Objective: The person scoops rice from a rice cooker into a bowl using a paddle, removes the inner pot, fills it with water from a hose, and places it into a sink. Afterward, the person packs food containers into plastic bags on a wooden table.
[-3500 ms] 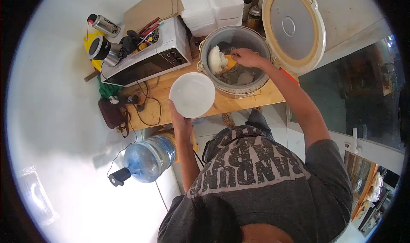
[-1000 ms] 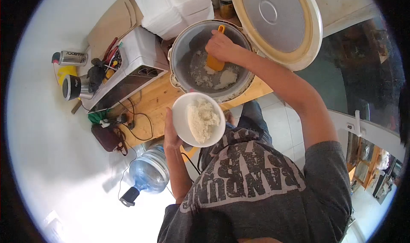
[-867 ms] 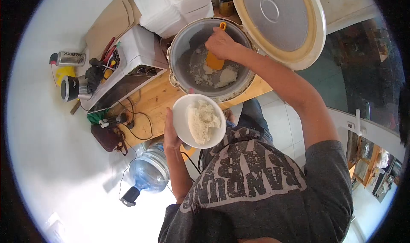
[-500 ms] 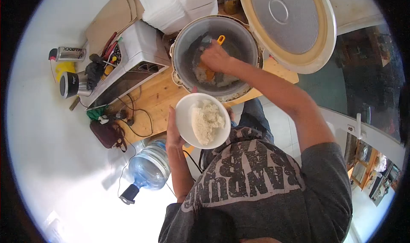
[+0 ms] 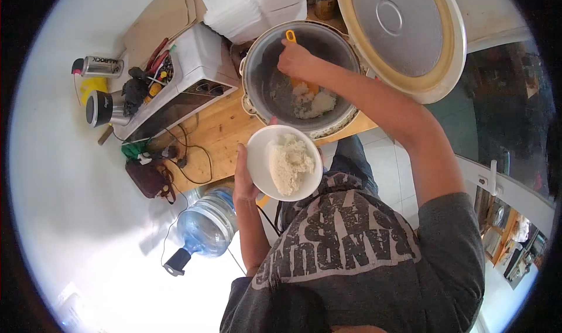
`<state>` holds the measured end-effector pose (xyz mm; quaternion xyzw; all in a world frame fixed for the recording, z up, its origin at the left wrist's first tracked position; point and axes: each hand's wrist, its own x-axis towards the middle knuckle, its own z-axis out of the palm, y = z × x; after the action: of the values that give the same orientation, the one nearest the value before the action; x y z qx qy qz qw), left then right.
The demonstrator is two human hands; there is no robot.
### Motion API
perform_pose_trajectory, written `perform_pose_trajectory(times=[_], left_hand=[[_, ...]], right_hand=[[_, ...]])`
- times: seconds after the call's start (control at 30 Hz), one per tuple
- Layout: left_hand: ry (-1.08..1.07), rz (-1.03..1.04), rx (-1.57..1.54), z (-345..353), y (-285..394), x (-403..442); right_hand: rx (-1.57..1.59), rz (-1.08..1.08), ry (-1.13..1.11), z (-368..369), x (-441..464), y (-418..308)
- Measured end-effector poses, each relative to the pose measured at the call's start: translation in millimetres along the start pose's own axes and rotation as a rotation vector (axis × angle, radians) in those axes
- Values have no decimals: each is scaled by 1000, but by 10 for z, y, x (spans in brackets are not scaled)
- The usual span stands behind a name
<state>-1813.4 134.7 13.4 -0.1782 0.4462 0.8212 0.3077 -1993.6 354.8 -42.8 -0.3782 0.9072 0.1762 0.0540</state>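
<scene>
Right hand closed round the orange paddle, blade at the loose rice in the pot. My left hand pinches the bowl, already loaded with a rice mound, near desk edge. One portion out, some left in pot.

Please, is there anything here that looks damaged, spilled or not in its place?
The big pot looks odd: its near rim has brown patches, perhaps rust or dirt. I see no rice spilled on the visible part of the wooden table.
</scene>
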Motion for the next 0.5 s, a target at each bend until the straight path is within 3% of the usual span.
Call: perform_pose_trajectory(times=[0.2, 0.3, 0.4, 0.5], left_hand=[[-129, 28, -75, -54, -60, 46], [-144, 19, -33, 128, 11, -4], [-169, 15, 18, 170, 25, -18], [-214, 7, 18, 205, 34, -18]], right_hand=[[-71, 5, -117, -198, -243, 38], [-112, 17, -13, -98, -379, 75], [-90, -25, -64, 9, -526, 73], [56, 67, -28, 199, -584, 27]])
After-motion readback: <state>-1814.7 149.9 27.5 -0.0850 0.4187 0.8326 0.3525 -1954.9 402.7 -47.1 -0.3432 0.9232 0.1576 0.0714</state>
